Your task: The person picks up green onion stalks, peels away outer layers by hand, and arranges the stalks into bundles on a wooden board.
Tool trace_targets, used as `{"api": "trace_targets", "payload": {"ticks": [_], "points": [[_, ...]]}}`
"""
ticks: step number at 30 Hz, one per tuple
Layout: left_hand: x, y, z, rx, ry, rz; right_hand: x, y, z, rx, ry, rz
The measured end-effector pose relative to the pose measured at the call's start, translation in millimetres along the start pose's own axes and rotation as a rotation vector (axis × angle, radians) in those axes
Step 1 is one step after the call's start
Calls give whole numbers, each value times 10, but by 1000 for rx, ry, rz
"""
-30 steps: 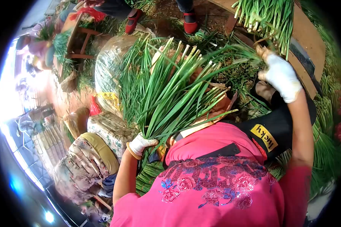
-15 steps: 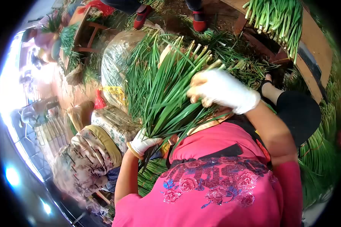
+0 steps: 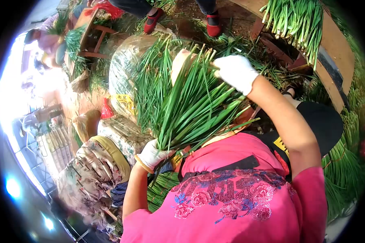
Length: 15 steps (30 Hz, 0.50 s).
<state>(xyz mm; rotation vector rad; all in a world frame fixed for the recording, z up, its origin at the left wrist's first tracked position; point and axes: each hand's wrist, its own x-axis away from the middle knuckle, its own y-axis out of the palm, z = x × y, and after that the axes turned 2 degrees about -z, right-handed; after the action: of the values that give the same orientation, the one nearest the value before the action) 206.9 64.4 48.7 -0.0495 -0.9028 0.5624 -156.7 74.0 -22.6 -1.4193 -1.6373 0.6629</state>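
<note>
A bunch of garlic chives [image 3: 198, 101], long flat green leaves with pale stem ends, fans out in front of my body. My left hand [image 3: 153, 154], in a white glove, is closed around the gathered leaf tips. My right hand [image 3: 236, 73], gloved in white too, is at the pale stem ends on the upper right, its fingertips pinched on some stems. Below those ends a few stalks stick out to the right. More loose chives [image 3: 150, 77] lie just beyond the bunch.
A clear plastic bag [image 3: 123, 69] lies behind the pile. At the upper right, a wooden bench [image 3: 340, 52] carries more chives [image 3: 296, 24]. Beyond are another person's red shoes [image 3: 214, 25]. A person in patterned clothing [image 3: 89, 178] is close on my left. Cut leaves litter the floor.
My right hand has moved up and away from the middle of the bunch to the stem ends. The stems have spread wider, and my left hand keeps its grip.
</note>
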Motion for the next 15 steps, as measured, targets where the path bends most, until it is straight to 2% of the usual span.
{"api": "trace_targets", "payload": {"ticks": [1, 4, 5, 6, 8, 9, 11, 12, 13, 14, 15], "points": [[21, 20, -21, 276, -94, -4, 49, -55, 108, 39, 44, 54], [-77, -166, -246, 239, -132, -145, 244, -25, 848, 328, 173, 169], [-133, -177, -357, 399, -160, -174, 392, -21, 1112, 395, 269, 85], [-154, -159, -352, 423, -172, -155, 530, -28, 1314, 458, 365, -1], [-203, -113, -335, 471, -201, -113, 892, -122, 1370, 378, 292, 42], [-241, -142, -382, 478, -238, -159, 998, -173, 1182, 187, 351, 118], [-294, -111, -380, 500, -203, -162, 1101, -85, 1011, -41, 184, 261], [-307, -91, -360, 508, -187, -161, 1122, -43, 815, -273, 94, 361], [-309, -58, -288, 642, -101, -237, 1112, 12, 615, -563, 160, 318], [-313, -43, -240, 650, -117, -250, 1069, 277, 550, -770, 37, 419], [-308, -30, -204, 658, -132, -261, 1034, 324, 447, -694, -21, 368]]}}
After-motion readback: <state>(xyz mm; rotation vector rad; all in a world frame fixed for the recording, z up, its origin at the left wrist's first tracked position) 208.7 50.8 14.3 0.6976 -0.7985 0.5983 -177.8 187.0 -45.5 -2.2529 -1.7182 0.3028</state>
